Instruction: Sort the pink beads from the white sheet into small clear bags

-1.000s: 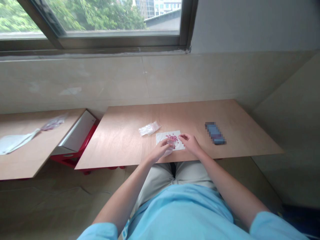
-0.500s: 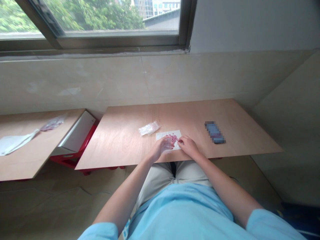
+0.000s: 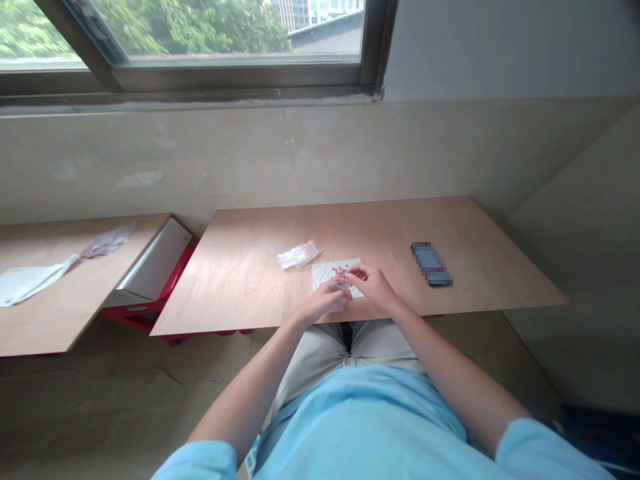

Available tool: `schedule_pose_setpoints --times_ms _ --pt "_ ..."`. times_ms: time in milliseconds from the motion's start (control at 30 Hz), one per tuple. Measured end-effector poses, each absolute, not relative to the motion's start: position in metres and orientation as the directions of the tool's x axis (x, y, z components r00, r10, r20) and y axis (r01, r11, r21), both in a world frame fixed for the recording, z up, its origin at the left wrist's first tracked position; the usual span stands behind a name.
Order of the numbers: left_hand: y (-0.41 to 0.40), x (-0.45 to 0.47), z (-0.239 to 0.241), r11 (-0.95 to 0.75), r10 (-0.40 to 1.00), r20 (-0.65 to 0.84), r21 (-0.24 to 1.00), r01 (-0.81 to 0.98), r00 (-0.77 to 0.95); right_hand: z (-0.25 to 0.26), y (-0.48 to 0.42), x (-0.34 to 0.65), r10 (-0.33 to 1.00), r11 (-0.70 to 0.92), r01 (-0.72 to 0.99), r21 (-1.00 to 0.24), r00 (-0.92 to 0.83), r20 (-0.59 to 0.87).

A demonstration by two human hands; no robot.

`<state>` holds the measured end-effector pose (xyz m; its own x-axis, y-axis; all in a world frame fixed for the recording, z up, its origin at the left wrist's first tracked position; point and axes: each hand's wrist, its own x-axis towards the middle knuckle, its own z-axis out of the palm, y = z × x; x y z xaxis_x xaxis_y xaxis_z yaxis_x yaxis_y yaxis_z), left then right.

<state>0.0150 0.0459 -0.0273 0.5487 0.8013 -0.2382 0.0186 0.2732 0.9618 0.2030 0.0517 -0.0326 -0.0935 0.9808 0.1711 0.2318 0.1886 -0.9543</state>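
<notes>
A sheet of white paper (image 3: pixel 323 271) lies near the front edge of the table, with several small pinkish-red beads (image 3: pixel 340 271) loose on it. Over its lower left part, my left hand (image 3: pixel 325 297) is closed on a small clear plastic bag (image 3: pixel 340 305), which hangs below the fingers with some red showing by it. My right hand (image 3: pixel 374 283) comes in from the right, fingertips pinched together at the bag's top, beside the left fingers. Whatever lies in that pinch is too small to make out.
Behind the paper on the left lies a pile of clear zip bags (image 3: pixel 299 255). A phone (image 3: pixel 431 264) rests to the right on the wooden table (image 3: pixel 240 280). Another table (image 3: pixel 45 330) at the left carries a white cloth (image 3: pixel 30 283) and a plastic bag (image 3: pixel 107 241).
My right hand has moved left and slightly up from the paper to the bag. My left hand has turned, its fingers more curled. The view has shifted slightly.
</notes>
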Motion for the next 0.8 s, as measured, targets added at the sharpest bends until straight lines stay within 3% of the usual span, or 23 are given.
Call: schedule_pose_setpoints --times_ms 100,300,500,800 --pt "0.045 0.016 -0.029 0.235 0.816 -0.206 0.972 0.016 0.54 -0.022 0.046 0.2 0.954 0.266 0.28 -0.922 -0.213 0.21" --pt "0.044 0.014 -0.03 0.287 0.818 -0.248 0.958 0.007 0.519 -0.045 0.053 0.219 0.983 0.175 0.338 -0.925 -0.107 0.147" --pt "0.045 0.013 -0.027 0.295 0.839 -0.249 0.955 -0.02 0.485 -0.069 0.051 0.224 0.973 0.228 0.625 -0.746 -0.178 0.149" --pt "0.05 0.012 -0.032 0.366 0.864 -0.274 0.918 -0.152 0.422 -0.071 0.041 0.213 0.946 0.323 0.741 -0.588 -0.275 0.172"
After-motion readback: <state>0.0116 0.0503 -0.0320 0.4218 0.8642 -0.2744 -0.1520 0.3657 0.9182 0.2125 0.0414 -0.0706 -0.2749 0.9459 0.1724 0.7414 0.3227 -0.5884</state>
